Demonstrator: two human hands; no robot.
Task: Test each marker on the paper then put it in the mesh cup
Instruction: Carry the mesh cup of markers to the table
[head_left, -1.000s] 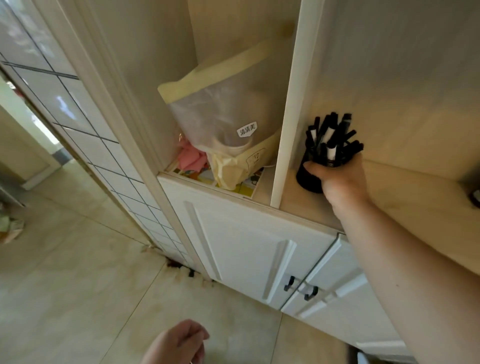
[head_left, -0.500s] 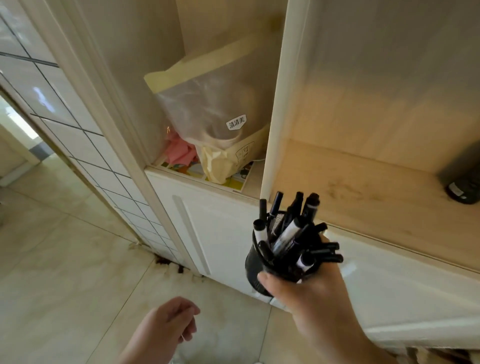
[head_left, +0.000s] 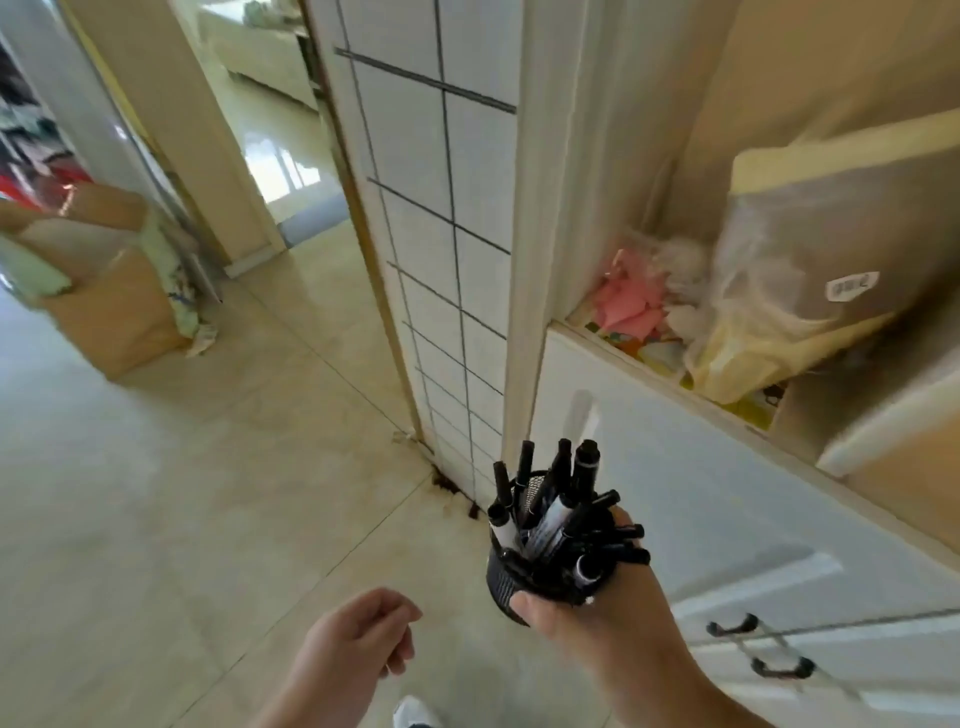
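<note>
The right hand (head_left: 587, 618) grips a black mesh cup (head_left: 506, 587) from the side and below, thumb on the near wall and fingers curled round the far side, holding it up in the air above the floor (head_left: 171, 493). The cup is crammed with markers (head_left: 561, 512), black-capped with pale barrels, which fan out of the rim in all directions, some standing nearly upright and others leaning flat toward the right over the fingers. The left hand (head_left: 358, 644) hangs lower and to the left of the cup, well apart from it, its fingers loosely curled and holding nothing.

Just beside the cup on the right is a white cabinet (head_left: 701, 499) with panelled doors and two small black handles (head_left: 758, 647) low down. Above the doors is an open shelf (head_left: 649, 374) holding a large cloudy plastic bag (head_left: 810, 270) with a small white label, pink paper (head_left: 631, 306) to its left and printed sheets underneath. Left of the cabinet stands a white tiled wall (head_left: 447, 234) with dark grout lines, with dark marks at its foot where it meets the floor. The floor is pale glossy tile. Farther left a cardboard box (head_left: 109, 312) sits on the floor with cloth draped at its side, and behind it a doorway (head_left: 280, 156) opens onto a bright room. The toe of a white shoe (head_left: 413, 714) shows at the bottom edge. The whole view is somewhat blurred.
</note>
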